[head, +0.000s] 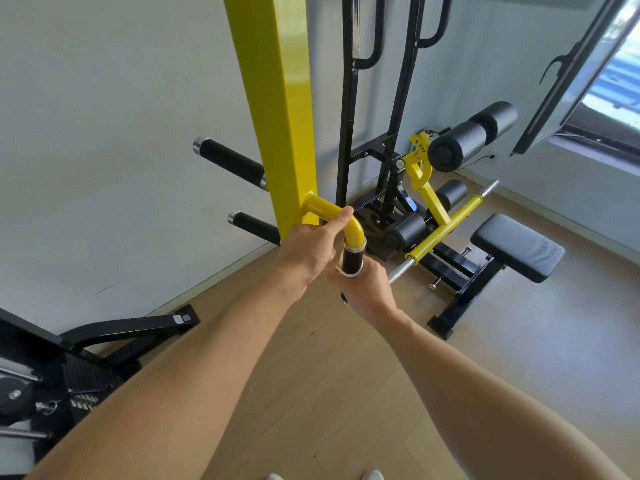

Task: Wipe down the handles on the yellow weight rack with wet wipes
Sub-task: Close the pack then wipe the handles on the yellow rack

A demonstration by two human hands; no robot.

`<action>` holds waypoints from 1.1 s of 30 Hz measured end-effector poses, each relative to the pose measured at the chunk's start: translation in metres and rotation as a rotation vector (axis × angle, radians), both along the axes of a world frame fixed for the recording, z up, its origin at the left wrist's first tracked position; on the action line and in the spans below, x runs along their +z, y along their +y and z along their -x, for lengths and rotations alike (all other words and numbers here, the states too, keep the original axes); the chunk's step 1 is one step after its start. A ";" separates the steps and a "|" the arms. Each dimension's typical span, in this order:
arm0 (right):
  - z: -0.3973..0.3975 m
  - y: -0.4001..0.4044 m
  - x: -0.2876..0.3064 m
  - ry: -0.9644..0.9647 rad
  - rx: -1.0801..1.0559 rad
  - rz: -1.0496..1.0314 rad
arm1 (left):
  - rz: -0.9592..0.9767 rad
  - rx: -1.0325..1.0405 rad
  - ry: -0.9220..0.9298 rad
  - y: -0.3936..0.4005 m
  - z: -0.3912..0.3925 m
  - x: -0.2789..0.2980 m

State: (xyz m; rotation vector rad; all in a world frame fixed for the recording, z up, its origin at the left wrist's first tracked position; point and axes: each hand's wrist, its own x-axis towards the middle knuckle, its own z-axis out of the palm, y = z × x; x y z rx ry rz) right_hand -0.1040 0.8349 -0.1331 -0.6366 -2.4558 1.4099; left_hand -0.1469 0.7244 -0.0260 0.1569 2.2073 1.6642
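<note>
A yellow upright post (277,109) of the weight rack rises in the middle of the view. From it a bent yellow tube (323,206) curves down into a black handle grip (352,260). My left hand (308,249) grips the yellow bend, thumb laid along the tube. My right hand (365,285) is wrapped round the lower part of the black grip with a white wet wipe (346,271) between palm and grip; only the wipe's edge shows. Two black pegs (230,163) (254,226) stick out of the post to the left.
A black padded bench (517,245) with yellow levers and foam rollers (460,140) stands at the right on the wooden floor. A steel bar with a yellow sleeve (446,228) runs behind my hands. A black machine base (86,355) sits lower left. An open window (588,74) is upper right.
</note>
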 end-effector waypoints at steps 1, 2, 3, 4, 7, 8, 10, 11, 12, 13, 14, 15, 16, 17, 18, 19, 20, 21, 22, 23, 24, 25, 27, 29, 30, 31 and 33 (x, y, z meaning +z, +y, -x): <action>0.000 0.000 0.000 0.018 0.002 -0.009 | 0.001 0.004 0.002 0.001 0.001 -0.002; 0.001 0.000 0.003 0.049 -0.001 -0.014 | -0.001 0.005 0.003 0.001 0.002 -0.003; 0.003 -0.001 0.006 0.092 -0.010 -0.020 | -0.004 0.002 0.002 0.001 0.001 -0.002; 0.004 -0.002 0.010 0.134 -0.024 -0.026 | -0.008 -0.002 0.001 0.002 0.002 -0.001; 0.006 -0.004 0.017 0.202 -0.035 -0.022 | 0.007 -0.006 0.018 0.002 0.003 0.000; 0.006 -0.004 0.017 0.198 -0.028 -0.014 | 0.020 -0.009 0.028 0.002 0.003 0.001; 0.004 -0.005 0.014 0.191 -0.017 0.002 | 0.038 -0.016 0.036 0.001 0.002 0.002; 0.004 -0.005 0.013 0.205 -0.023 0.000 | 0.038 -0.020 0.034 0.000 0.002 0.002; 0.003 -0.005 0.013 0.226 -0.035 -0.011 | 0.033 -0.021 0.033 -0.001 0.002 0.002; 0.003 -0.005 0.013 0.247 -0.045 -0.020 | 0.026 -0.023 0.035 -0.001 0.002 0.002; 0.002 -0.007 0.012 0.257 -0.055 -0.016 | 0.022 -0.027 0.037 -0.002 0.002 0.002; 0.001 -0.008 0.012 0.252 -0.065 -0.002 | 0.024 -0.028 0.039 -0.002 0.003 0.002; -0.002 -0.010 0.011 0.239 -0.076 0.015 | 0.027 -0.028 0.039 -0.002 0.004 0.001; -0.003 -0.012 0.010 0.228 -0.086 0.028 | 0.030 -0.030 0.037 -0.002 0.004 0.000; -0.005 -0.014 0.007 0.223 -0.088 0.029 | 0.030 -0.028 0.035 -0.002 0.004 0.000; -0.005 -0.014 0.004 0.226 -0.082 0.025 | 0.027 -0.025 0.038 -0.002 0.004 0.000; -0.005 -0.014 0.004 0.226 -0.071 0.015 | 0.028 -0.025 0.044 -0.002 0.003 0.000; -0.004 -0.013 0.003 0.220 -0.060 0.001 | 0.032 -0.025 0.050 -0.002 0.003 0.001; -0.002 -0.011 0.005 0.201 -0.052 -0.011 | 0.039 -0.026 0.056 -0.001 0.002 0.001; 0.000 -0.009 0.008 0.187 -0.050 -0.011 | 0.045 -0.025 0.061 0.000 0.002 0.001; 0.002 -0.008 0.013 0.181 -0.051 -0.003 | 0.050 -0.022 0.062 0.000 0.002 0.001; 0.004 -0.006 0.018 0.194 -0.054 0.010 | 0.050 -0.018 0.062 0.000 0.001 0.003; 0.006 -0.007 0.028 0.244 -0.071 0.026 | 0.042 -0.018 0.065 0.001 0.001 0.003; 0.007 -0.009 0.033 0.290 -0.090 0.052 | 0.058 -0.031 0.070 0.001 0.001 0.004; 0.007 -0.011 0.033 0.290 -0.094 0.080 | 0.064 -0.037 0.072 0.001 0.000 0.004; 0.006 -0.011 0.030 0.279 -0.092 0.114 | 0.063 -0.042 0.071 0.001 0.000 0.004; 0.000 -0.012 0.024 0.245 -0.065 0.161 | 0.055 -0.044 0.063 0.001 0.000 0.004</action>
